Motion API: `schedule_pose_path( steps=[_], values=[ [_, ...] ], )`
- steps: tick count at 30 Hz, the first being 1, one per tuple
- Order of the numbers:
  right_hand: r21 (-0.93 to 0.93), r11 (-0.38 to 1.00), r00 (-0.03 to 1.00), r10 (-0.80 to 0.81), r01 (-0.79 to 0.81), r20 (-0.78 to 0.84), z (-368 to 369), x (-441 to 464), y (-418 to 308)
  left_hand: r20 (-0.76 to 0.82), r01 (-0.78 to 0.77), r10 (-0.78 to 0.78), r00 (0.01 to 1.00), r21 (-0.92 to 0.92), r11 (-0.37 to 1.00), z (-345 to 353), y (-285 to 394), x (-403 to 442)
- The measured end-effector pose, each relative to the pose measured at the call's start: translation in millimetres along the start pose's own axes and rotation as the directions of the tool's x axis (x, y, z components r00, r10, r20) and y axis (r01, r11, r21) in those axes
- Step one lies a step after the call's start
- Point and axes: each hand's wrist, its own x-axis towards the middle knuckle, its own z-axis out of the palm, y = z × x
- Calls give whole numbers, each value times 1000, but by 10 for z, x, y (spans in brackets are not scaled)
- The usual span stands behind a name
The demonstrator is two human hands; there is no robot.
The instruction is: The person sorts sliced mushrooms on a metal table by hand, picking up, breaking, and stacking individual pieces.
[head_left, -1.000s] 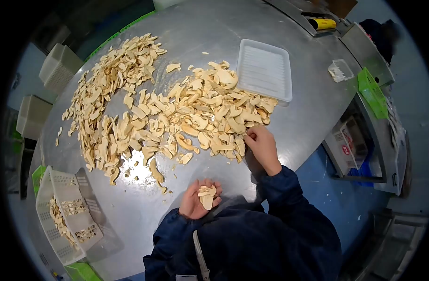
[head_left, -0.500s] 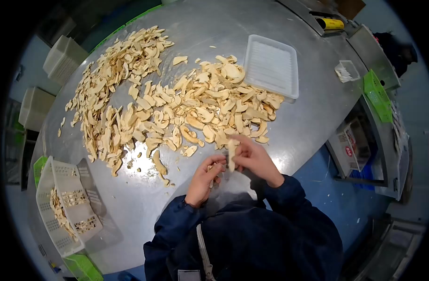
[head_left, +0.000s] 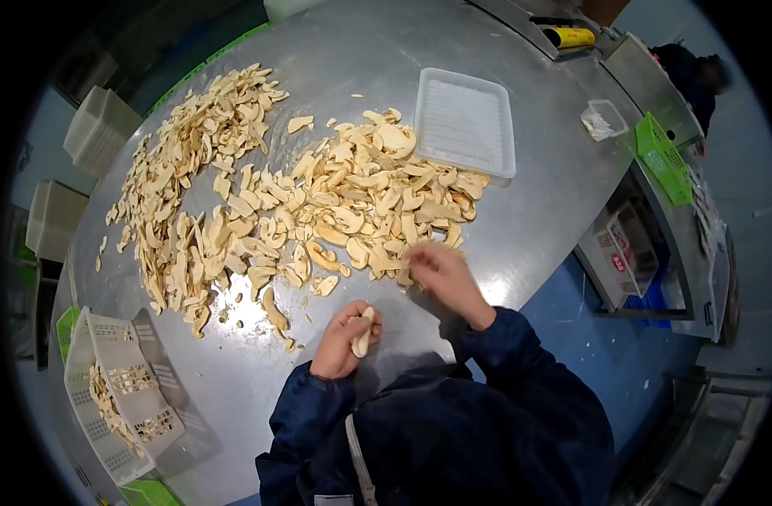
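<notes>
Mushroom slices (head_left: 348, 221), spread over the counter (head_left: 554, 202) ahead of both hands, as I see them from a distance through the head view. Half a second ago the right hand (head_left: 447, 277) held one slice up beside the left hand (head_left: 340, 337); now the right has returned to the near edge of the spread, and the left is closed around a pale slice (head_left: 363, 336). I judge that one more piece has been gathered into the left. The right fingers are bent and blurred; I cannot tell whether they grip anything. By count: two hands; one slice plainly visible in the left; loose slices too many and too overlapped to number; one shallow tray (head_left: 463, 122) beyond the right hand; one small tub (head_left: 619, 115) farther off to its right; one perforated basket (head_left: 142, 403) well to the left hand's left, with further slices inside.
</notes>
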Motion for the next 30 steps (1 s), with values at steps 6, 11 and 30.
schedule_pose_path(
  steps=[6, 11, 30],
  values=[
    [-727, 678, 911, -226, -109, -346, -484, 314, 86, 36, 15, -1, 999, -389, 921, -7, -4, -1],
    [225, 971, 983, 113, -79, -143, -384, 232, 47, 37, -27, 50, 998, -474, 880, -114, -25, 32],
    [514, 585, 739, 242, -628, 628, 535, -79, -278, -193, -335, 368, 910, 181, 925, -96, 206, -109]
  ],
)
